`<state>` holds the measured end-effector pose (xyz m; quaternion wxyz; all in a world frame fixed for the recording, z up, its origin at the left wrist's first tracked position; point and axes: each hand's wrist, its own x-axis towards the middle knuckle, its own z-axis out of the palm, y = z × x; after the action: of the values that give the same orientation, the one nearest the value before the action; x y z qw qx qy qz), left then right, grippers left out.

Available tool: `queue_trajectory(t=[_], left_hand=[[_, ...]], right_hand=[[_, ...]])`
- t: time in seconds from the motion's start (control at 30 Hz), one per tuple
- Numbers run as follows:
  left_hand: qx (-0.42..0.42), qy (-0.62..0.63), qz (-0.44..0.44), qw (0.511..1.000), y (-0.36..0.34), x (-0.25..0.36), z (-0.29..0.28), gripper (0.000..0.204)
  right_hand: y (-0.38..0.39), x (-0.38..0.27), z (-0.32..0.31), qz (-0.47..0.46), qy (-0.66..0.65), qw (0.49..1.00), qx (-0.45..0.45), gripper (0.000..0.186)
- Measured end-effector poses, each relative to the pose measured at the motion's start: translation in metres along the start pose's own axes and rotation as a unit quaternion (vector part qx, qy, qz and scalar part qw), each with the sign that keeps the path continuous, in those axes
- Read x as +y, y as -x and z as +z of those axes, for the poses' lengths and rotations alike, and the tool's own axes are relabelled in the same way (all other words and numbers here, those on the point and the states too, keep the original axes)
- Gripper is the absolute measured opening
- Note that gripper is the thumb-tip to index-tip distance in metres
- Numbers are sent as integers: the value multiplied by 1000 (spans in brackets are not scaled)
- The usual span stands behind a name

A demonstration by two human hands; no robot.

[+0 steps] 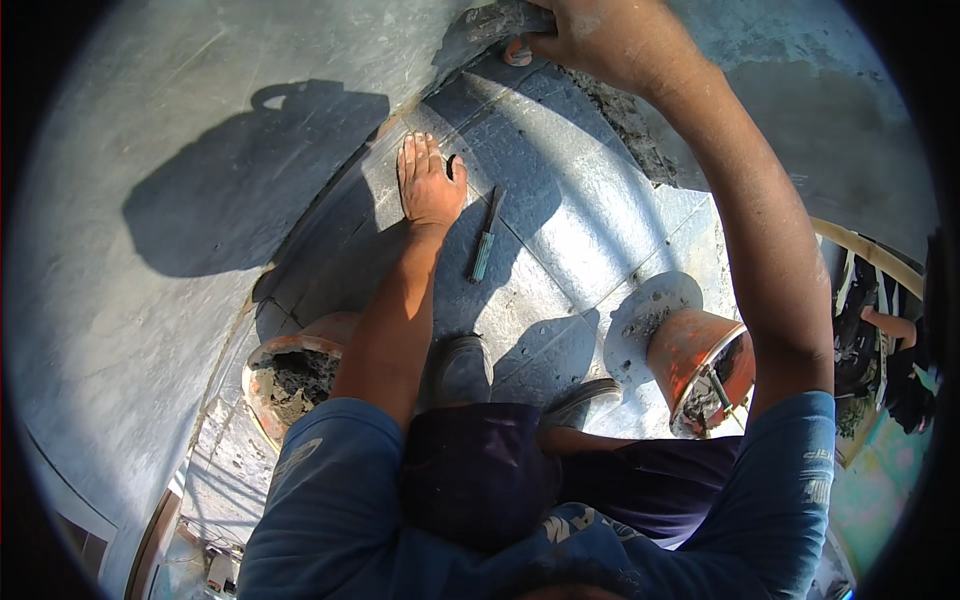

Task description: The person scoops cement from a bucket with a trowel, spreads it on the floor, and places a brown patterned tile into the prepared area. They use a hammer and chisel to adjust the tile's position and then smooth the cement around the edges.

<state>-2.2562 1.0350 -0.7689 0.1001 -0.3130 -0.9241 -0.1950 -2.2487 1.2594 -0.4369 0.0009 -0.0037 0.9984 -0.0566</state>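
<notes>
My left hand lies flat on the grey tiled floor, its fingers stretched out beside the foot of the wall. Up at the top edge is my right hand, bent over the floor's far corner. The picture's edge cuts off its fingers, so whether they grip anything cannot be made out. Close below them sits a small orange round thing next to a dark rough patch. A slim hand tool with a ribbed teal handle and a narrow blade rests on the tiles, right of my left hand, touched by neither hand.
A bucket of grey mortar stands near my left forearm. An orange bucket with mortar and a tool handle inside tilts at right. Smooth grey wall rises at left. Broken mortar edges the tiles. Another person's arm shows far right.
</notes>
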Motion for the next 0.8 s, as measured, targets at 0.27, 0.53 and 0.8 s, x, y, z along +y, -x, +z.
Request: queue_trajectory(t=[0.27,0.53,0.8], left_hand=[[-8,11,-6,1000,3,0,3,60],[-6,10,2,1000,4,0,-3,58],[-13,2,-6,1000,4,1,-2,59]], right_hand=[[-5,-4,-3,38,6,999,-24,22],[5,-7,-14,32,2,999,-5,23],[8,-11,-21,60,-14,998,-24,26]])
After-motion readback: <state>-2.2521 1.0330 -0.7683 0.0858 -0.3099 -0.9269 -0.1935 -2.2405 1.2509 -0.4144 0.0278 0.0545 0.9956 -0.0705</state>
